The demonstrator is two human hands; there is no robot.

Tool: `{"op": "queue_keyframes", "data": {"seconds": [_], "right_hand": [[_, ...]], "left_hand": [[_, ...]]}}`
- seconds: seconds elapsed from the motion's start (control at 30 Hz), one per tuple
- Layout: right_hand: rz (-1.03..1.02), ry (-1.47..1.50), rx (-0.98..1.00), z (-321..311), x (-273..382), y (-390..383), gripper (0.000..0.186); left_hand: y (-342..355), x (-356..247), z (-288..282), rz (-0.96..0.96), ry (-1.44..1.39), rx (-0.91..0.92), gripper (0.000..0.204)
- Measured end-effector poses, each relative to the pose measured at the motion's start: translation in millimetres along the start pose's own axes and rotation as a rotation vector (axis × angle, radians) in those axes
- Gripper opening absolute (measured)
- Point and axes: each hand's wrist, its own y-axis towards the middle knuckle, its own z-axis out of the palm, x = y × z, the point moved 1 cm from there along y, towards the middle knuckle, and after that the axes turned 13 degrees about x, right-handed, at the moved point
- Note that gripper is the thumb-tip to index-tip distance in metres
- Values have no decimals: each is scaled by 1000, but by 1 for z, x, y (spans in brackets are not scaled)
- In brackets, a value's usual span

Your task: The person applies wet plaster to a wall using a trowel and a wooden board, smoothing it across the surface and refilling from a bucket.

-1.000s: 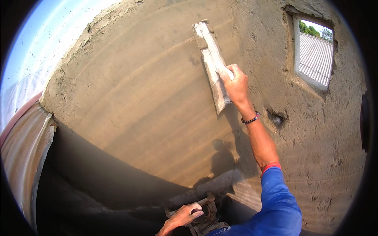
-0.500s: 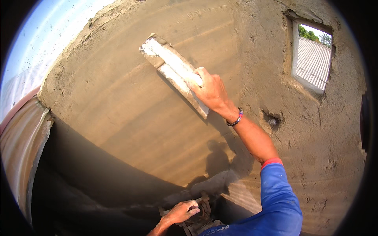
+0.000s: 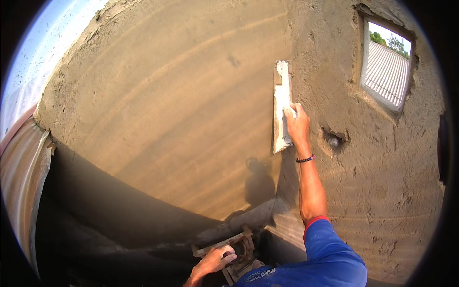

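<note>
My right hand (image 3: 298, 125) is closed round the handle of a long plastering float (image 3: 282, 112), smeared with pale mortar. The float stands nearly upright, at the inside corner where the smooth wet plaster wall (image 3: 191, 105) meets the rougher wall on the right. Low in the view, my left hand (image 3: 216, 260) is held close to my body with its fingers curled. What it holds, if anything, I cannot make out. Just beyond that hand is a worn wooden frame (image 3: 222, 245), partly hidden by the hand and my shirt.
The rough right wall (image 3: 354, 191) has a window opening (image 3: 388, 64) and a small hole (image 3: 332, 141) with something round in it. A curved brownish sheet (image 3: 24, 177) borders the left side. Deep shadow covers the lower left. A pale ledge (image 3: 251, 220) runs along the wall's foot.
My right hand has carried the float rightward over the plaster to the corner, turning it from slanted to nearly upright. My left hand has barely moved.
</note>
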Motion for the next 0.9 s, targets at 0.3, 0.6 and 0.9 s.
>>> {"op": "queue_keyframes", "data": {"seconds": [0.3,0.6,0.9], "right_hand": [[203,128,15,44,-136,-194,29],[-353,314,-217,-66,147,133,32],[-582,-10,12,28,235,80,34]], "left_hand": [[-6,-27,-5,-195,-59,110,28],[-28,6,-4,-90,-20,14,33],[-28,25,-2,-96,-25,-89,33]]}}
